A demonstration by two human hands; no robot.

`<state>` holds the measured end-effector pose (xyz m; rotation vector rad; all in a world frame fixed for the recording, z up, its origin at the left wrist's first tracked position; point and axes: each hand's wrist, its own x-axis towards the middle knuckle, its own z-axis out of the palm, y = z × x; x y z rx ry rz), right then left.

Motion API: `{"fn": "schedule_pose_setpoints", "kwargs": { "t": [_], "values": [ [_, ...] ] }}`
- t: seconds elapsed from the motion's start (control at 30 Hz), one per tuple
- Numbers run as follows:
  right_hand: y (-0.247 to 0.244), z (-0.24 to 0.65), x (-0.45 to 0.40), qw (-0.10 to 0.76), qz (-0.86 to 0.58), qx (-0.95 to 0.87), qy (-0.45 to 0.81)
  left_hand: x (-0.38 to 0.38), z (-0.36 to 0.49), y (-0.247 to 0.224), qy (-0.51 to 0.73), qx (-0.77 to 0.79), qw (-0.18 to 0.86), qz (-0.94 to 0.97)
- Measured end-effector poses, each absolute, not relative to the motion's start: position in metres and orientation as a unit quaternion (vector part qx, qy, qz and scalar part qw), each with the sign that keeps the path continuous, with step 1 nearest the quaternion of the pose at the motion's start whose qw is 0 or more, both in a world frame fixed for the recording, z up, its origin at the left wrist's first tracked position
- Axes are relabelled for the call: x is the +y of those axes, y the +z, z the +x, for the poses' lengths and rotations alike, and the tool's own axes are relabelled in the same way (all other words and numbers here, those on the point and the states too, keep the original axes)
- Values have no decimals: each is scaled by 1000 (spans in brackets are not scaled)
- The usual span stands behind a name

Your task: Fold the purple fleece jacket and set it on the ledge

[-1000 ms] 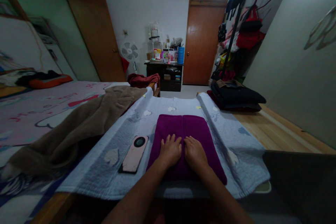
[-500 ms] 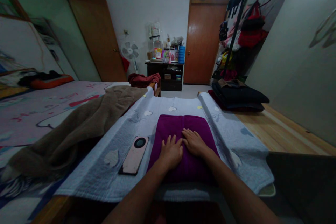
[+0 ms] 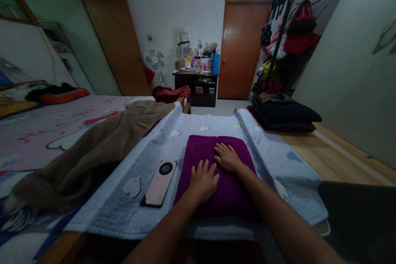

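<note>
A purple garment [image 3: 232, 192], folded into a neat rectangle with a seam down its middle, lies on a light blue patterned cloth [image 3: 130, 210]. My left hand [image 3: 203, 181] rests on the garment left of the seam, palm down with fingers spread. A little farther off, my right hand [image 3: 227, 156] lies flat on it near and right of the seam, fingers stretched out. Neither hand grips anything. To the left of the garment a pink phone [image 3: 157, 187] lies on the cloth, its round camera ring facing up.
At the right, dark folded clothes [image 3: 284, 111] are stacked on a wooden surface [image 3: 337, 163]. A brown fleece garment [image 3: 105, 144] is heaped on the left, beside a bed with a pink cover [image 3: 68, 121]. Farther back stand a fan [image 3: 154, 60] and a dark cabinet [image 3: 198, 86].
My right hand has slid slightly away from me and my left hand a little nearer, so they are farther apart. The garment stays in place, and the view has shifted slightly.
</note>
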<state>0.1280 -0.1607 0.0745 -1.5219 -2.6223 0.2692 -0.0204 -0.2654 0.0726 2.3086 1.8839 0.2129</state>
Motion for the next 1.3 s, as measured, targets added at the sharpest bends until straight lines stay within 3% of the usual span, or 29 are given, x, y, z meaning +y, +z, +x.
{"fn": "schedule_pose_setpoints", "kwargs": {
  "t": [0.43,0.73,1.3],
  "values": [
    [70,119,-134,91,-577,-809,55,-268,-23,78,81,624,114,769],
    [71,135,-195,92,-541,-829,111,-268,-20,82,70,630,111,766],
    [67,146,-277,197,-548,-813,27,-267,-20,80,67,629,102,768]
  ]
}}
